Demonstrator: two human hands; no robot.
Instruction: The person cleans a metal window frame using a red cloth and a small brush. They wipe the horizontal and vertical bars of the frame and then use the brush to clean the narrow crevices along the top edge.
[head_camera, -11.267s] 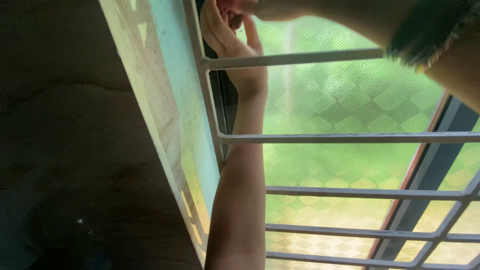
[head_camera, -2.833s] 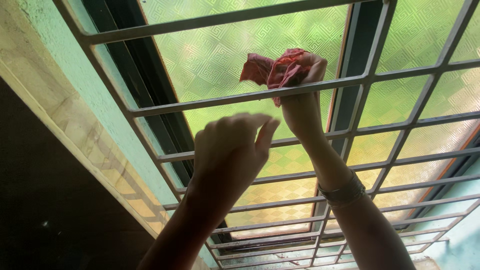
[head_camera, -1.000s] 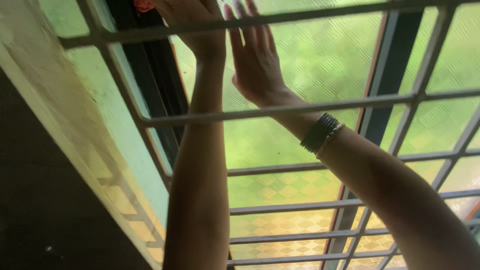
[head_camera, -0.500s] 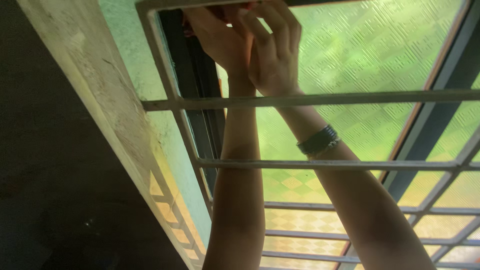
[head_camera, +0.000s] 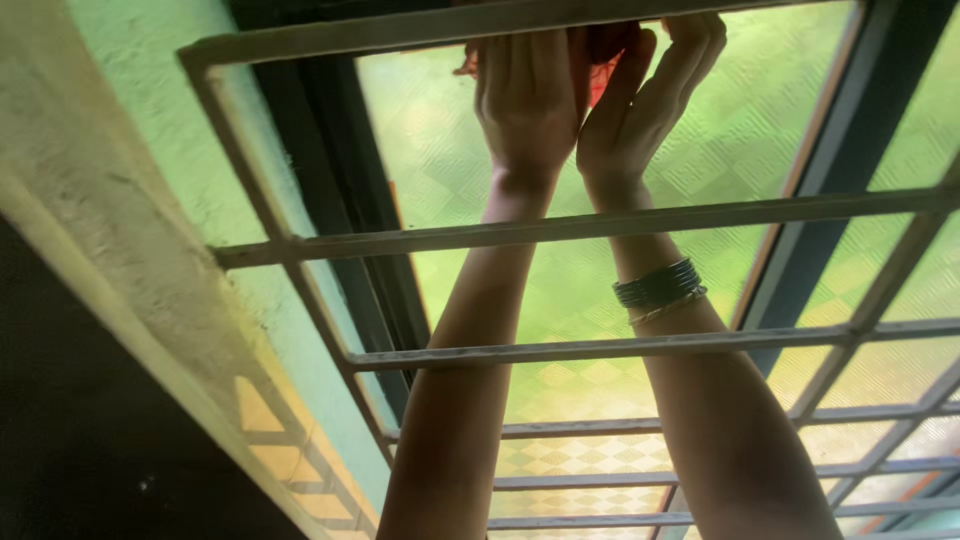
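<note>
Both arms reach up through the metal window grille (head_camera: 590, 225). The left hand (head_camera: 528, 100) and right hand (head_camera: 640, 105) sit side by side at the top bar, each grip clamped on the red cloth (head_camera: 605, 60) bunched between them against the patterned green glass (head_camera: 440, 150).

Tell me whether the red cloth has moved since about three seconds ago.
Yes. The red cloth was at a mid-height bar of the window grille; now both hands press it just under the top bar, so it went upward.
</note>
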